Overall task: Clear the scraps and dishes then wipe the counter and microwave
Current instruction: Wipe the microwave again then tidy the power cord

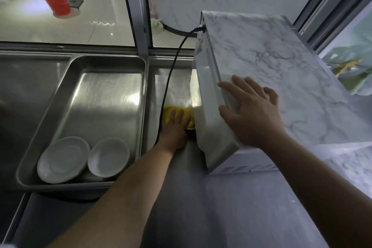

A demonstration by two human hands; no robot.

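Flat fingers of the left hand (pixel 175 127) press a yellow cloth (pixel 177 116) onto the steel counter (pixel 201 197), right against the microwave (pixel 271 70), likely to wipe the strip beside the cord (pixel 171 78). Spread wide, the right hand (pixel 249 110) rests palm-down on the microwave's near top edge, probably steadying or tilting it. Two white dishes (pixel 84 159) already lie in the tray (pixel 108 60) at the counter's left edge. Both forearms reach forward, left lower.

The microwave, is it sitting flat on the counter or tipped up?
Tipped. The microwave leans with its left side raised off the counter; the right hand presses its top edge while the left hand pushes a yellow cloth underneath.
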